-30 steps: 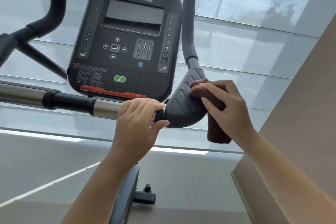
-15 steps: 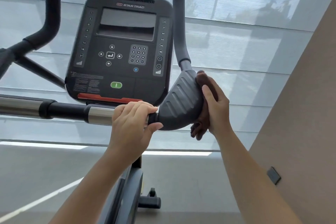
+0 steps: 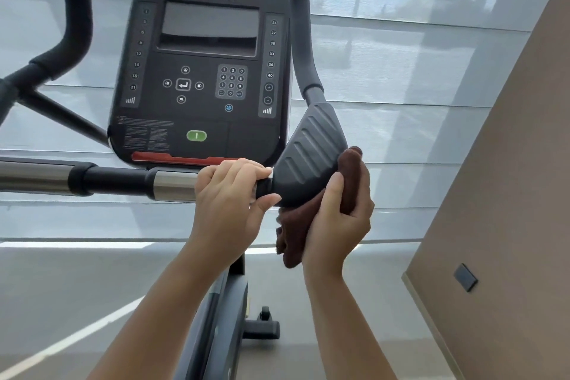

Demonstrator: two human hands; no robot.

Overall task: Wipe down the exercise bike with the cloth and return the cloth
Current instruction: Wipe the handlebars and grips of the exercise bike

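Observation:
The exercise bike's black console (image 3: 200, 71) fills the upper middle of the head view. A ribbed dark grey elbow pad (image 3: 311, 157) sits at the right end of the handlebar (image 3: 123, 180). My left hand (image 3: 229, 197) grips the handlebar's metal section just left of the pad. My right hand (image 3: 337, 222) holds a folded brown cloth (image 3: 290, 237) against the pad's lower right edge, and part of the cloth hangs below my palm. The upright right grip (image 3: 300, 34) rises above the pad.
A beige wall (image 3: 509, 194) with a dark switch plate (image 3: 465, 277) stands close on the right. Windows with translucent blinds (image 3: 401, 55) lie behind the bike. The bike's frame and front wheel foot (image 3: 262, 328) are below on the grey floor. The left grip (image 3: 77, 15) stands at upper left.
My right hand has slid the cloth from the pad's upper right side down to its lower right edge and underside. My left hand has kept its grip on the bar.

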